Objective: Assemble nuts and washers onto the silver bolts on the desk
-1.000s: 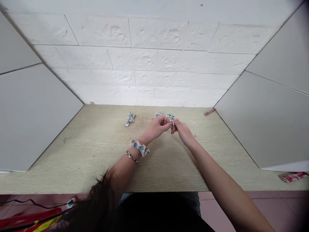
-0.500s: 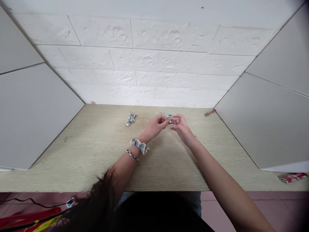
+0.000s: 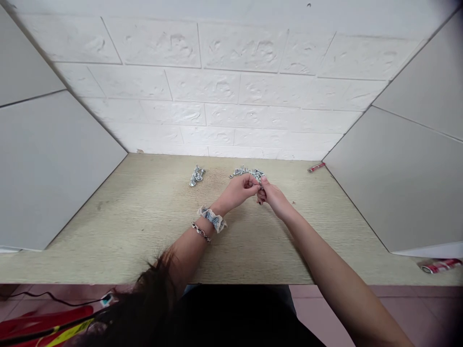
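My left hand point(image 3: 239, 189) and my right hand point(image 3: 272, 196) meet fingertip to fingertip over the far middle of a pale wooden table point(image 3: 144, 226). Together they pinch a small metal piece point(image 3: 259, 182), mostly hidden by the fingers. Just behind the hands lies a loose heap of silver metal parts point(image 3: 246, 171). A smaller cluster of silver screws point(image 3: 196, 175) lies further left. My left wrist wears a blue scrunchie point(image 3: 212, 219) and a chain bracelet point(image 3: 201, 232).
White brick wall at the back, grey panels point(image 3: 54, 164) closing in both sides. A red pen-like object point(image 3: 316, 167) lies at the far right corner, another red item point(image 3: 439, 265) at the near right edge. Red and yellow things sit on the floor at lower left.
My hands drew back a little from the heap and closed together again on the small piece; half a second ago the right fingers were spread over the heap.
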Tool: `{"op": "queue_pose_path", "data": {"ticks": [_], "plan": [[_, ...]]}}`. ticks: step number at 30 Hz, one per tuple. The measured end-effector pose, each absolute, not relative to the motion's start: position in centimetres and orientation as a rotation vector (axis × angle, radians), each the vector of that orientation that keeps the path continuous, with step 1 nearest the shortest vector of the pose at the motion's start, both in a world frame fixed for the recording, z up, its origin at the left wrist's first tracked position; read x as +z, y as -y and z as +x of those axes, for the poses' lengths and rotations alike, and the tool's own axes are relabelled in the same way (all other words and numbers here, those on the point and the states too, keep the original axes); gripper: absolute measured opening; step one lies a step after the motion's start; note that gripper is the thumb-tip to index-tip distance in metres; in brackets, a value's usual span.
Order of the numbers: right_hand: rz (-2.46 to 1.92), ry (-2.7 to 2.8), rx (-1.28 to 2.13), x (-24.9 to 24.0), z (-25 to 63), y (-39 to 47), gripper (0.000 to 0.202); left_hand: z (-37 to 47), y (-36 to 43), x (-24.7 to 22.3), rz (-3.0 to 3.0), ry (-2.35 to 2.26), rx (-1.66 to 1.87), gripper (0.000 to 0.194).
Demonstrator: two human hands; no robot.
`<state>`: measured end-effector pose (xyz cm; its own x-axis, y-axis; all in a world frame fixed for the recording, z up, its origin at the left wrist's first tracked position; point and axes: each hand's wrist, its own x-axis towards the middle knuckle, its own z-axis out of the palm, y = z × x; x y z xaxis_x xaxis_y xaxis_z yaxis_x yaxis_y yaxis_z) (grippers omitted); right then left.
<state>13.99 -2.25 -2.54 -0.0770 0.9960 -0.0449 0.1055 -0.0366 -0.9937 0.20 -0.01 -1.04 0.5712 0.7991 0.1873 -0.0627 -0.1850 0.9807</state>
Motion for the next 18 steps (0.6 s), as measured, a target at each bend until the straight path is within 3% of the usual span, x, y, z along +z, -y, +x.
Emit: {"op": "queue_pose_path", "data": {"ticks": [6, 18], "plan": [[-1.434, 1.279, 1.176, -2.1, 13.8, 2.4, 0.064, 0.8, 0.0, -2.2, 1.712, -0.818, 0.961, 0.012], [-1.114, 1.313, 1.176, -2.6, 14.0, 2.1, 0.047, 0.5, 0.5, 0.4, 1.330, -0.819, 0.952, 0.013]]}}
